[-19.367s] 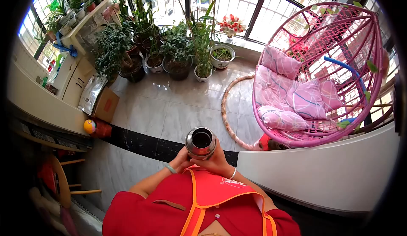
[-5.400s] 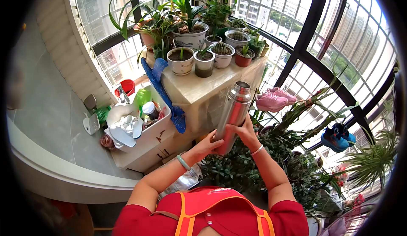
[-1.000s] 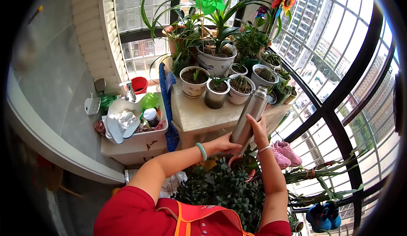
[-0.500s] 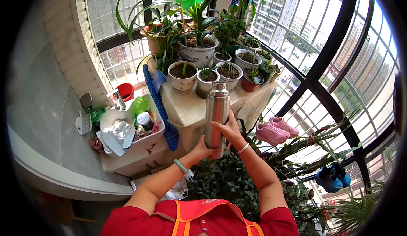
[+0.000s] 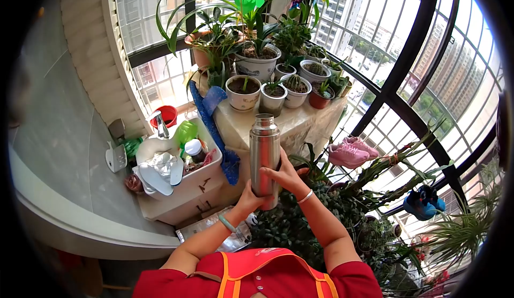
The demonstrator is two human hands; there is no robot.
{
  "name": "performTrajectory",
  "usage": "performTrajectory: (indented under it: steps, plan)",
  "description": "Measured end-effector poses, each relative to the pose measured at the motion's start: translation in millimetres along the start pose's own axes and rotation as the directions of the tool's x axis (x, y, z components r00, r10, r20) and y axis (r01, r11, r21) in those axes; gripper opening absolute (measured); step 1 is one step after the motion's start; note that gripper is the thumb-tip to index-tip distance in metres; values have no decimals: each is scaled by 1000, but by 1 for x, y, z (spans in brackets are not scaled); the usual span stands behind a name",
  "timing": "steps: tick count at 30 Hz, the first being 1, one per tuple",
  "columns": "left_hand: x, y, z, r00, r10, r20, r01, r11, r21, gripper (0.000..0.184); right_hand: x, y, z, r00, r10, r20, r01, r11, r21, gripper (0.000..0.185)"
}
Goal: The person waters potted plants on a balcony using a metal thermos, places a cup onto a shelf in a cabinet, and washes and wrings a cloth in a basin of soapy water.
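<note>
A steel thermos flask (image 5: pixel 264 156) stands almost upright before my chest, its narrow open-looking neck at the top. My left hand (image 5: pixel 250 199) wraps round its lower left side near the base. On the right side, somewhat higher, my right hand (image 5: pixel 286 176) grips the flask's body. Behind the flask is a covered cabinet top (image 5: pixel 241 129) bearing several potted plants, among them a white pot (image 5: pixel 243 101) with a small sprout and a small cactus pot (image 5: pixel 295 96).
To the left, a sink (image 5: pixel 211 164) holds slippers, a white-lidded jar and a green bag; a red bucket (image 5: pixel 167 117) stands behind. Pink shoes (image 5: pixel 350 153) and blue shoes (image 5: pixel 423 204) hang at the barred window. Leafy plants (image 5: pixel 300 220) grow below my hands.
The flask, tilted to the right a second ago, is now nearly upright and further left, lower in view than half a second ago. Both hands have moved with it and still hold it.
</note>
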State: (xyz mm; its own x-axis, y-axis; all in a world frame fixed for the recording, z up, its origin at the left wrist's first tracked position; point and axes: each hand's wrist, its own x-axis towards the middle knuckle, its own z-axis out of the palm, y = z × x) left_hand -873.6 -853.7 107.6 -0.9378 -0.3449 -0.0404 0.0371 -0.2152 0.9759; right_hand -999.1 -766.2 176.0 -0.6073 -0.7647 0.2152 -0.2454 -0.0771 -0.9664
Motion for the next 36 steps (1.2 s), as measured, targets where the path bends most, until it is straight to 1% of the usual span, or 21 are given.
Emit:
performTrajectory:
  steps: [4, 6, 7, 8, 10, 11, 12, 14, 15, 18, 22, 25, 27, 28, 30, 34, 36]
  plan:
    - [-7, -11, -2, 999, -7, 43, 8, 1000, -19, 77, -23, 8, -1, 999, -31, -32, 29, 998, -54, 94]
    - [-11, -12, 0, 995, -4, 95, 6, 1000, -19, 69, -33, 9, 0, 998, 51, -49, -50, 999, 15, 94]
    - [-13, -13, 3, 997, 7, 80, -7, 1000, 3, 70, -38, 8, 2, 995, 69, -67, -66, 997, 48, 92]
    - [-15, -17, 4, 998, 13, 59, -13, 1000, -2, 70, -42, 7, 4, 997, 68, -45, -66, 997, 47, 92]
    - [-14, -29, 5, 993, 64, 98, -71, 995, 66, 69, -51, 4, 7, 988, 109, -107, -98, 990, 101, 94]
    - [-15, -33, 5, 993, 48, 107, -52, 998, 35, 82, -54, 0, 9, 987, 86, -133, -77, 995, 67, 87]
    - [-16, -38, 5, 994, 54, 99, -57, 998, 34, 82, -58, -1, 11, 989, 82, -124, -74, 995, 66, 87]
    - [-25, -25, 7, 992, 21, 128, -26, 999, 33, 82, -63, -5, 15, 983, 69, -171, -62, 997, 47, 83]
    - [-28, -25, 6, 991, 40, 124, -46, 998, 47, 82, -66, -9, 18, 981, 60, -182, -49, 997, 63, 80]
    - [-36, -16, 5, 986, 77, 147, -84, 995, 45, 83, -74, -11, 23, 983, 34, -182, -14, 993, 113, 78]
    - [-46, -17, 1, 990, 60, 128, -67, 997, 48, 82, -80, -12, 29, 986, 24, -164, -5, 994, 114, 77]
    - [-51, -17, 0, 987, 107, 119, -112, 993, 36, 81, -85, -18, 36, 986, -1, -167, 16, 996, 85, 78]
    - [-58, -11, -1, 983, 115, 141, -115, 993, -4, 79, -88, -23, 43, 989, 19, -150, 4, 988, 153, 78]
    - [-63, -7, -1, 983, 116, 141, -117, 993, -1, 79, -89, -22, 44, 989, 16, -150, 7, 988, 154, 78]
    - [-71, -2, -2, 985, 96, 143, -88, 994, -60, 78, -91, -16, 46, 992, 34, -118, -16, 988, 155, 80]
    - [-79, -20, -10, 991, 86, 105, -84, 996, -26, 76, -97, -14, 56, 994, 27, -110, -13, 992, 126, 81]
    - [-84, -24, -15, 995, 48, 88, -45, 998, -31, 76, -98, -14, 62, 995, 42, -91, -30, 992, 126, 84]
